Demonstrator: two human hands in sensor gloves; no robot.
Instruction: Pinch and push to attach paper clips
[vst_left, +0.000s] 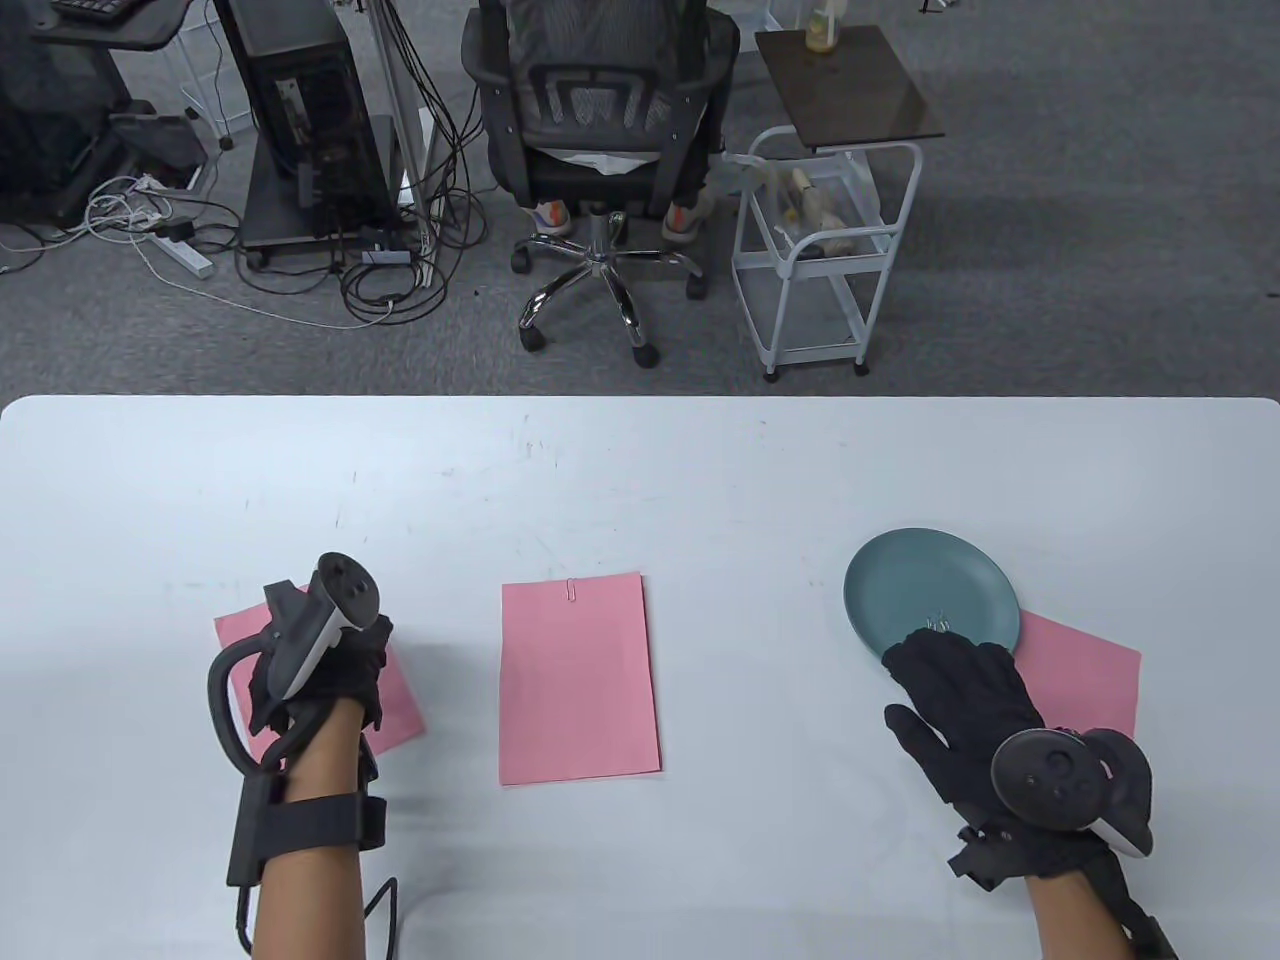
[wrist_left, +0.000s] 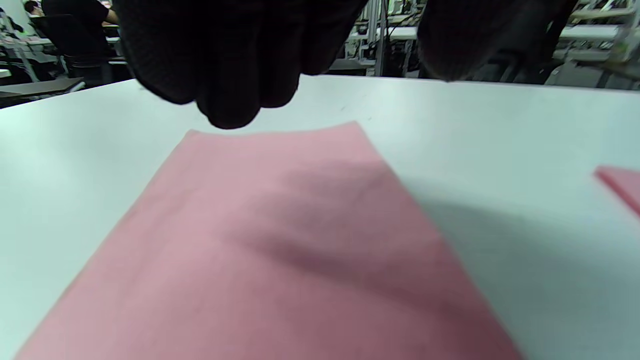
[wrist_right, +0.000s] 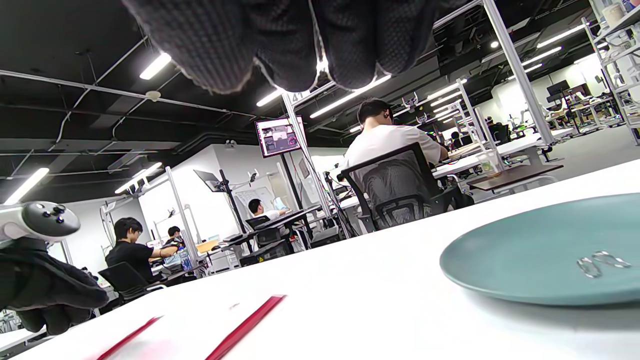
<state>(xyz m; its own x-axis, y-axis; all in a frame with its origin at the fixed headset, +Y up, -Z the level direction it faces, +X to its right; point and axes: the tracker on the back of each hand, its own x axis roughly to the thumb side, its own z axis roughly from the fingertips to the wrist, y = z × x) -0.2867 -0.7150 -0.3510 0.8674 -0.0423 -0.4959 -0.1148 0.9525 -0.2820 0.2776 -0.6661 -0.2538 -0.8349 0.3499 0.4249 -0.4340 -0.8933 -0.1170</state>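
Three pink paper sheets lie on the white table. The middle sheet (vst_left: 578, 680) has a paper clip (vst_left: 571, 590) on its top edge. My left hand (vst_left: 330, 660) hovers over the left sheet (vst_left: 235, 630); in the left wrist view its curled fingers (wrist_left: 230, 75) hang above the sheet's far edge (wrist_left: 280, 240), thumb apart, holding nothing. A teal plate (vst_left: 930, 590) holds loose paper clips (vst_left: 938, 625), also seen in the right wrist view (wrist_right: 597, 262). My right hand (vst_left: 940, 665) lies spread over the plate's near rim and the right sheet (vst_left: 1085, 670), fingertips just short of the clips, empty.
The table's far edge (vst_left: 640, 400) runs across the view. Beyond it stand an office chair (vst_left: 600, 150) and a white cart (vst_left: 820, 250) on the floor. The right wrist view shows my left hand (wrist_right: 40, 285) and the plate (wrist_right: 540, 250).
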